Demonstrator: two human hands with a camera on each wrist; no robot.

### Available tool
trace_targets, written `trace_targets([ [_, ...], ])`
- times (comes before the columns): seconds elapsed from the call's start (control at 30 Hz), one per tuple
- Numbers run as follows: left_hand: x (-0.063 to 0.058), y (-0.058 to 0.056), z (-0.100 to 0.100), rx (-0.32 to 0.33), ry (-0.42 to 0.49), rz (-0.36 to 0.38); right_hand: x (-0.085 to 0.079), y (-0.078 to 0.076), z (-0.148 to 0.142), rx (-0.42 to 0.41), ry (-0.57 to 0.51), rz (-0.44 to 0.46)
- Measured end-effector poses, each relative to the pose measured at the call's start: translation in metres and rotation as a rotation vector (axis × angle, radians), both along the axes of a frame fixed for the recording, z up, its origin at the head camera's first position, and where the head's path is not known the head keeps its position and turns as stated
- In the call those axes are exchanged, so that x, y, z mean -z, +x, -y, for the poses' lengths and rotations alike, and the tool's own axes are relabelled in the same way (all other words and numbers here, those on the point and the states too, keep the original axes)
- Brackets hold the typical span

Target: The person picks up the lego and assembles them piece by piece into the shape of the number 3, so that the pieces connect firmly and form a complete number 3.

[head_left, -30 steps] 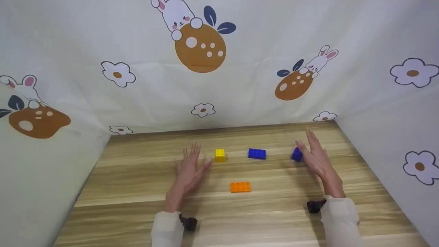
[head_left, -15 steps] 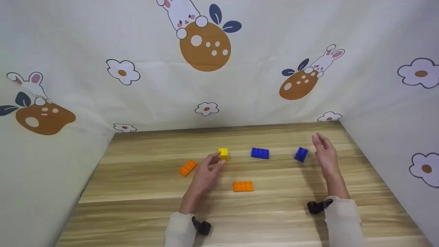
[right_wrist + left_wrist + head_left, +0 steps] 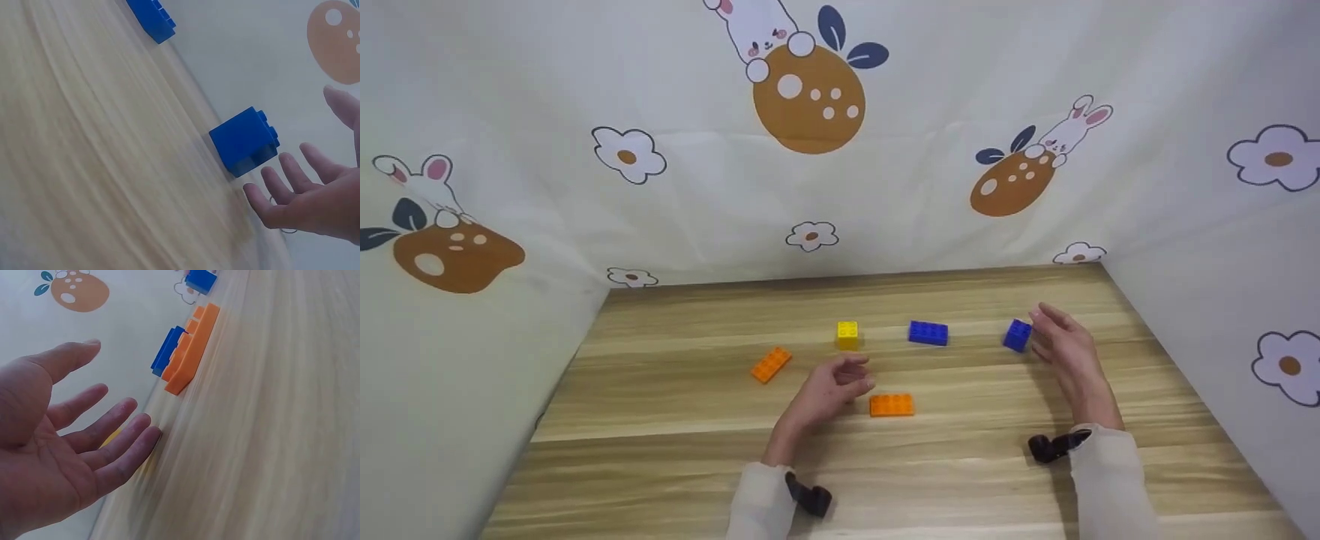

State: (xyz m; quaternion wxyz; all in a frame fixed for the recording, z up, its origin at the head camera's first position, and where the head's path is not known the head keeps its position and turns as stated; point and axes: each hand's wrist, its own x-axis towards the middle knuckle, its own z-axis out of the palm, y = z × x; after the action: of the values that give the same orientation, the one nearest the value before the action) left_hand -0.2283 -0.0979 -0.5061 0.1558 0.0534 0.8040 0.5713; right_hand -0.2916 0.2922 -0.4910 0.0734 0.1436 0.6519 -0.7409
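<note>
My left hand [image 3: 826,391] hovers over the table with loosely bent fingers and nothing in them. Just right of its fingertips lies an orange toy brick [image 3: 892,405], seen past the thumb in the left wrist view. Beyond that hand stands a yellow brick [image 3: 847,335], mostly hidden by the fingers in the left wrist view. My right hand [image 3: 1067,349] is beside a tall blue brick [image 3: 1017,335], fingertips close to its right side. In the right wrist view the fingers are spread and relaxed, apart from the blue brick [image 3: 244,140].
A longer blue brick [image 3: 928,333] lies between the yellow and tall blue ones. A second orange brick [image 3: 771,365] sits slanted at the left. Patterned cloth walls [image 3: 720,202] border the wooden table [image 3: 675,420] at the back and sides.
My left hand has come away from the slanted orange brick, passing by the yellow one, rightward and nearer the body. My right hand drew off the tall blue brick, then came back closer.
</note>
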Motion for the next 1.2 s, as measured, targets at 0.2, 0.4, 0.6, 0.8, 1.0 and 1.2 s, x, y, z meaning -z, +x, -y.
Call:
trace_targets([
  [0.2,0.002,0.002,-0.002,0.047,0.01,0.019,0.007,-0.003,-0.002,-0.03,-0.02,-0.007],
  [0.4,0.005,0.006,-0.009,0.092,-0.047,-0.006,0.011,-0.004,-0.003,-0.075,0.007,-0.011],
  [0.6,0.005,0.008,-0.017,0.06,-0.071,-0.012,0.012,-0.004,0.0,-0.091,0.074,-0.004],
  [0.8,0.008,0.011,-0.019,0.046,-0.096,-0.008,0.015,-0.003,0.004,-0.046,0.159,0.022],
  [1.0,0.008,0.011,-0.023,0.022,-0.129,-0.038,0.013,-0.003,0.007,-0.02,0.196,0.025],
  [1.2,0.007,0.01,-0.024,0.003,-0.156,-0.013,0.0,0.001,0.011,-0.038,0.2,0.015],
])
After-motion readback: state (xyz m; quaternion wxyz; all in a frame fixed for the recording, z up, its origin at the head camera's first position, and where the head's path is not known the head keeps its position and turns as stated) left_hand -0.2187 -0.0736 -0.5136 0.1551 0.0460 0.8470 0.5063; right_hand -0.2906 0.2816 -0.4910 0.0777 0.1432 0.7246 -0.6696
